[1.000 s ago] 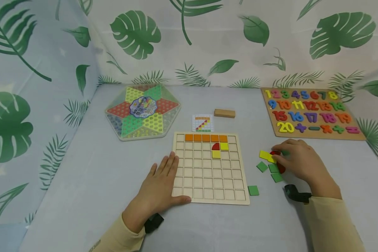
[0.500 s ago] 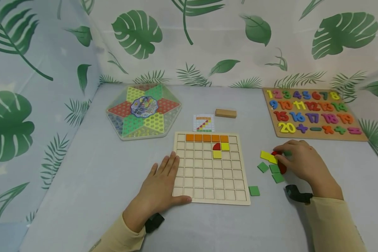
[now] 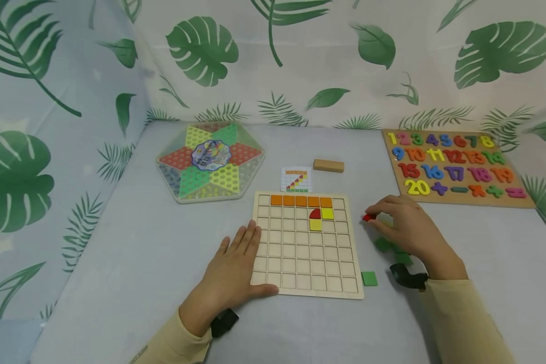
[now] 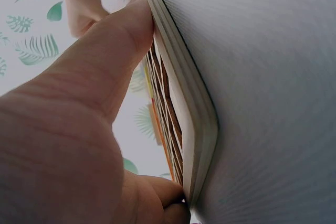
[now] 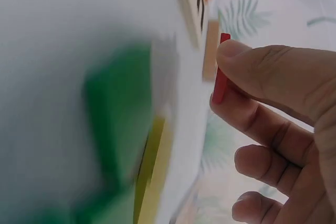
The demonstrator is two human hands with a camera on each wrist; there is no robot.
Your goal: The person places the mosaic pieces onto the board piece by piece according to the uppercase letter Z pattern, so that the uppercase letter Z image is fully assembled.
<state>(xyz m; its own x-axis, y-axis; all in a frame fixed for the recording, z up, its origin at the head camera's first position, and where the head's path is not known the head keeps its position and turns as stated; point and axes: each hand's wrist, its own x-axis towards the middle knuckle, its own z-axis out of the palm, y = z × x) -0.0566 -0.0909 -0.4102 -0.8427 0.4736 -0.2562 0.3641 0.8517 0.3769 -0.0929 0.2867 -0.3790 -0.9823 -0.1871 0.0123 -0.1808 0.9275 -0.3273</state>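
Observation:
A square wooden grid board (image 3: 296,253) lies flat in the head view, with a row of orange tiles (image 3: 301,201) along its top. Below them sit a red quarter-round tile (image 3: 315,214) and two yellow tiles (image 3: 327,214). My left hand (image 3: 234,268) rests with straight fingers on the board's left edge, thumb at the lower corner. My right hand (image 3: 407,230) pinches a small red tile (image 5: 221,72) between thumb and index finger, right of the board. Green tiles (image 3: 383,244) lie under that hand, partly hidden by it; a yellow tile (image 5: 150,166) shows beside them in the right wrist view.
Behind the board lie a pattern card (image 3: 297,179) and a wooden block (image 3: 328,166). A hexagonal star game board (image 3: 250,174) stands back left, a number puzzle board (image 3: 402,177) back right. One green tile (image 3: 369,278) lies by the board's lower right corner.
My right hand has picked up the red tile from the loose pile and moved left with it, closer to the grid board. My left hand stays on the board's edge.

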